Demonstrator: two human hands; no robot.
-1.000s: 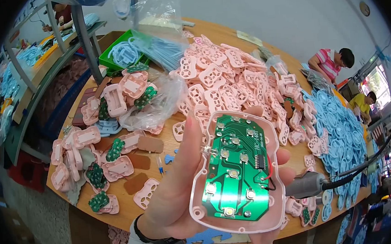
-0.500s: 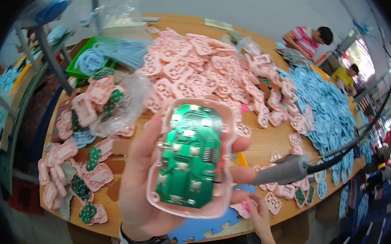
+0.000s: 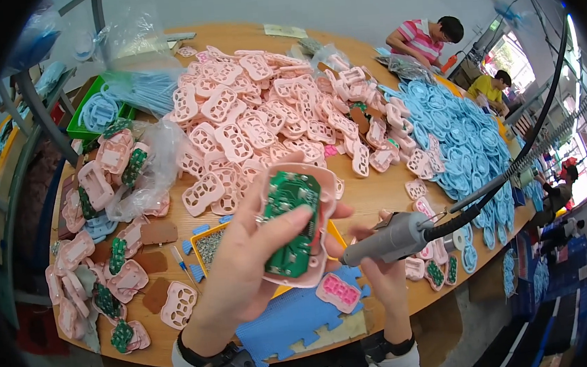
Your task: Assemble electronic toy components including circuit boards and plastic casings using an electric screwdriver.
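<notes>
My left hand (image 3: 241,256) holds a pale pink plastic shell (image 3: 322,184) from its left side, tilted, with my thumb pressed on the green circuit board (image 3: 282,253) seated inside. A short red wire shows at the board's right edge. To the right, my right hand (image 3: 386,283) is around a grey electric screwdriver (image 3: 391,238), fingers above and thumb below; part of the grip is hidden behind the tool. Its nose points lower left, close to the shell. Below, a pink cover with a bright pink keypad (image 3: 340,292) lies on the blue foam mat (image 3: 277,326).
A black cable (image 3: 506,173) runs from the screwdriver to the upper right. Behind the shell stands a yellow tray of small metal parts (image 3: 210,245). Pink covers (image 3: 234,133) and blue parts (image 3: 456,143) are heaped beyond. Shells with boards (image 3: 118,280) lie left. Two people work at the far right.
My right hand has left the keypad cover on the mat and risen to the screwdriver, which has tilted. My left hand has lowered the shell, and its thumb has moved onto the board.
</notes>
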